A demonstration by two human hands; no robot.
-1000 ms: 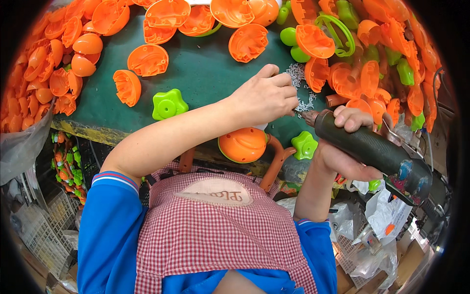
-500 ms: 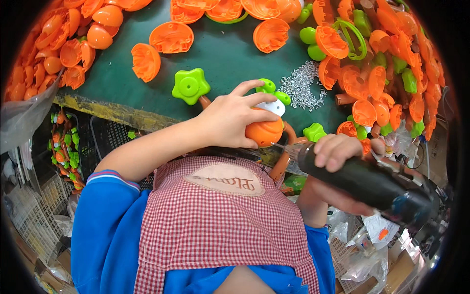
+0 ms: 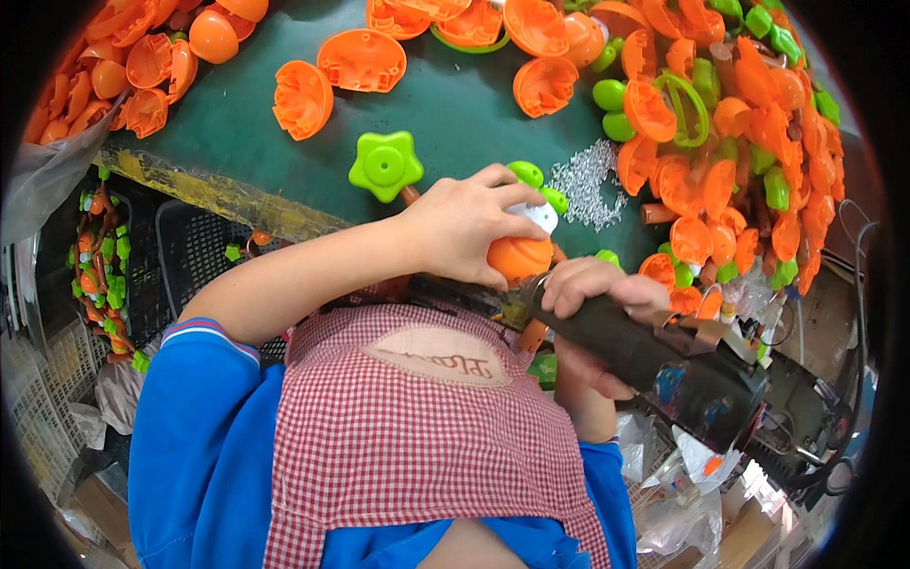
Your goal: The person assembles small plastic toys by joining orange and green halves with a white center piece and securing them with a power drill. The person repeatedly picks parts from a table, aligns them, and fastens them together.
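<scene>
My left hand [image 3: 464,223] is closed over a round orange plastic toy part [image 3: 519,260] at the near edge of the table. A white piece [image 3: 540,217] and green knobs [image 3: 527,174] stick out beyond my fingers. My right hand [image 3: 592,299] grips a black power screwdriver [image 3: 664,365], its front end pointing left against the orange part. The tip is hidden where the two meet. Left of my left hand, a green star-shaped piece [image 3: 385,166] with a brown stem lies on the table. A small heap of silver screws [image 3: 588,185] lies just past the toy part.
Orange half-shells and green parts form a large pile [image 3: 720,171] on the right. Another heap of orange shells [image 3: 142,62] fills the far left. Several loose shells [image 3: 362,62] lie at the back of the green tabletop [image 3: 242,114]. A black crate [image 3: 204,247] stands below the table's left edge.
My right hand has brought the screwdriver leftward, up against the orange toy part. My left hand keeps its hold on the part. The whole view has shifted slightly.
</scene>
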